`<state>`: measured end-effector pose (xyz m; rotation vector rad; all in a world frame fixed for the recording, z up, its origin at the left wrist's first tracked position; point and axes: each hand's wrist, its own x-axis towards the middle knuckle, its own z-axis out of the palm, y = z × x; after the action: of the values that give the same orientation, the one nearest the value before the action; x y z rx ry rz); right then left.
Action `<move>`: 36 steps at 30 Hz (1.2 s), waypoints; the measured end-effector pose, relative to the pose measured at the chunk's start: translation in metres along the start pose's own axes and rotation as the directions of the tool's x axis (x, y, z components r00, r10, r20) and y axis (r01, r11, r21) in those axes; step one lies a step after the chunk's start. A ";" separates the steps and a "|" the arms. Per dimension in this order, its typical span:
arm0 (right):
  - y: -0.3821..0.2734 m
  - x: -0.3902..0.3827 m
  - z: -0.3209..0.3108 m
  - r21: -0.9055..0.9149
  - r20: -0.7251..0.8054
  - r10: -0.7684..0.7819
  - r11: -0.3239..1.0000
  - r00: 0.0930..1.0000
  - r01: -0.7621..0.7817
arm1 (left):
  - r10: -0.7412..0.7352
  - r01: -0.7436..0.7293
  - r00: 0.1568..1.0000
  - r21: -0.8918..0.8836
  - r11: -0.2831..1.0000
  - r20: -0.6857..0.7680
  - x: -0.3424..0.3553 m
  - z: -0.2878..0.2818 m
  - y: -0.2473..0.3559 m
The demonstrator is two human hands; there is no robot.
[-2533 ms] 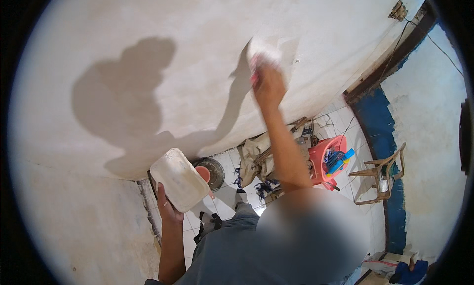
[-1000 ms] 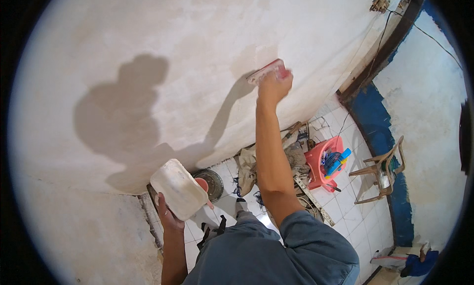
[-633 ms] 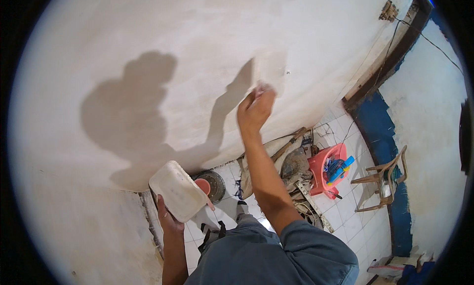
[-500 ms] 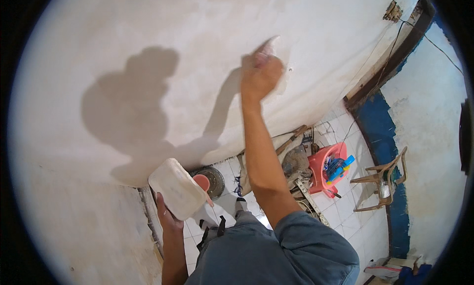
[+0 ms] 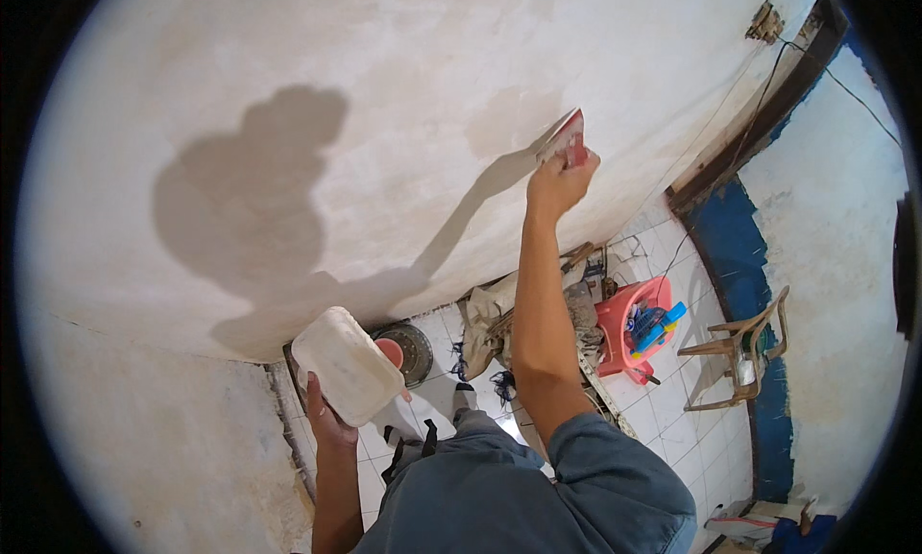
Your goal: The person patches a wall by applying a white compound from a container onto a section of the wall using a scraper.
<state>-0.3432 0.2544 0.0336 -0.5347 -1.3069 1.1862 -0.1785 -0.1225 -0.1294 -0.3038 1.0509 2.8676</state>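
At 1 o'clock, our right hand (image 5: 564, 181) grips the red scraper (image 5: 575, 151) by its handle, the sound hold; it looks light and stiff. At 8, our left hand (image 5: 331, 423) grasps the pale tray (image 5: 348, 367), probably light. The pink tub (image 5: 612, 348) at 4 and dark round container (image 5: 421, 352) at 7 could hinder our footing.

Patchy plaster (image 5: 413, 50) and ragged blue paint (image 5: 732, 229) show a room under renovation.
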 end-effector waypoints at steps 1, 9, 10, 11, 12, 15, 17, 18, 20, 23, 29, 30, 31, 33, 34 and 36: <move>0.001 -0.002 0.009 -0.102 0.008 -0.108 0.989 0.994 0.108 | -0.004 0.004 1.000 0.009 1.000 -0.016 0.001 0.003 -0.001; 0.003 -0.084 0.003 0.012 0.193 -0.439 0.895 0.877 0.446 | 0.027 -0.026 0.999 0.031 0.999 -0.037 -0.003 0.014 0.003; -0.016 -0.063 -0.002 -0.030 0.189 -0.333 0.938 0.924 0.344 | 0.042 -0.041 0.999 0.028 0.999 -0.024 -0.003 0.014 0.003; -0.025 -0.037 -0.001 -0.096 0.137 -0.312 0.941 0.940 0.326 | 0.052 -0.052 0.999 0.025 0.998 -0.005 -0.002 0.015 0.003; -0.030 -0.016 0.005 -0.113 0.063 -0.403 0.906 0.913 0.407 | 0.050 -0.049 0.999 0.024 0.999 -0.012 -0.003 0.018 0.004; -0.029 -0.008 0.032 -0.241 0.060 -0.514 0.824 0.856 0.512 | -0.001 0.001 1.000 0.017 1.000 0.031 -0.001 0.023 -0.001; -0.014 -0.058 0.046 -0.305 0.244 -0.570 0.723 0.785 0.620 | 0.010 -0.010 1.000 0.031 0.999 0.023 0.002 0.015 -0.003; -0.009 -0.095 0.038 -0.234 0.363 -0.563 0.716 0.742 0.658 | 0.011 -0.011 1.000 0.033 0.999 0.023 0.001 0.015 -0.001; -0.013 -0.134 0.013 0.042 0.427 -0.597 0.763 0.679 0.645 | -0.004 0.004 1.000 0.001 1.000 -0.002 -0.004 0.019 0.001; -0.002 -0.110 -0.002 -0.002 0.296 -0.499 0.852 0.814 0.523 | -0.006 0.005 0.999 0.003 1.000 0.045 -0.003 0.020 0.004; -0.036 -0.003 0.025 -0.143 0.025 -0.635 0.762 0.772 0.631 | -0.010 0.010 1.000 0.006 1.000 0.004 -0.003 0.017 0.003; -0.036 0.004 0.030 -0.164 -0.045 -0.697 0.712 0.716 0.683 | -0.011 0.011 1.000 0.008 1.000 0.004 -0.001 0.015 0.002; -0.031 -0.004 0.038 -0.220 0.022 -0.660 0.730 0.751 0.647 | -0.033 0.033 0.999 0.005 0.999 -0.001 0.001 0.010 0.001; -0.018 -0.046 0.052 -0.254 0.167 -0.625 0.720 0.763 0.646 | -0.065 0.065 0.998 0.008 0.998 0.005 0.002 0.009 0.000; -0.007 -0.081 0.050 -0.212 0.251 -0.629 0.706 0.736 0.676 | -0.052 0.052 0.999 0.011 0.999 0.002 -0.001 0.011 0.003; 0.013 -0.133 0.024 -0.065 0.515 -0.516 0.772 0.684 0.632 | -0.038 0.038 0.999 0.012 0.999 0.010 0.001 0.012 0.005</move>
<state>-0.3482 0.1353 -0.0305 0.0463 -1.8815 0.6258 -0.1820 -0.1188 -0.1174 -0.3042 1.0479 2.8259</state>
